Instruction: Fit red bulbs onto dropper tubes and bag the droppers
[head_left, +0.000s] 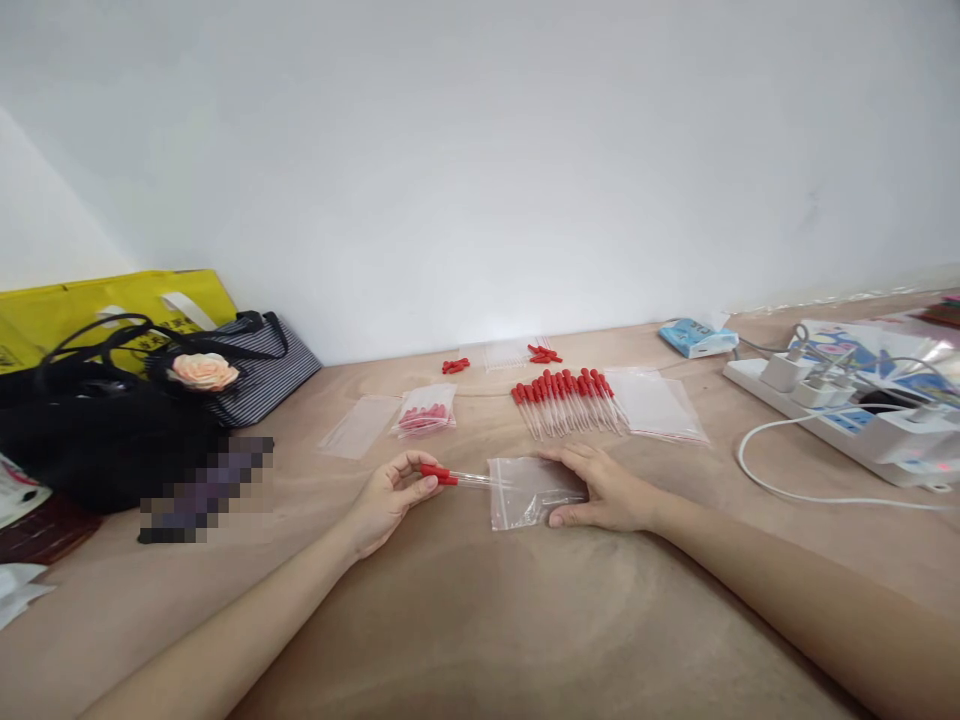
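Observation:
My left hand [396, 500] pinches the red rubber bulbs of a couple of glass droppers [469, 480]. Their clear tubes point right, and the tips reach into the open end of a clear zip bag [517, 510]. Holding the bag's far end from the right, my right hand [600, 488] has its thumb along the near edge and its fingers along the far edge. Beyond the bag lies a row of several red-bulbed droppers [566, 400]. A small stack of filled zip bags [425, 410] with red bulbs showing inside rests behind my left hand.
Flat clear bags [664, 405] lie right of the row, and another clear sheet or bag [360, 425] at left. Loose red bulbs [455, 366] sit near the wall. A power strip [840, 420] with cables stands right, a blue tissue pack [697, 338] behind, a striped bag [274, 365] left.

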